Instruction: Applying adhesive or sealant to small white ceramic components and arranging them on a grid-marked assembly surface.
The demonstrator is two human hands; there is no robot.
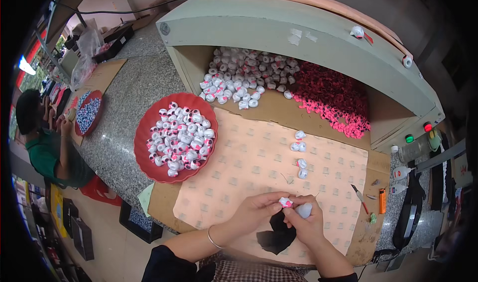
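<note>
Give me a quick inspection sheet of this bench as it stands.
Surface: patterned pink sheet on cardboard, over a speckled stone bench.
Job's things: small pink-and-white piece pinched between left hand and right hand; red plate heaped with white pieces; five loose pieces on the sheet.
Clutter: orange lighter, small bottles, black scrap.
Hands: both closed on the piece.
Cables: black cable above the hood.
Surroundings: green hood sheltering white and pink heaps; a seated person at left.
</note>
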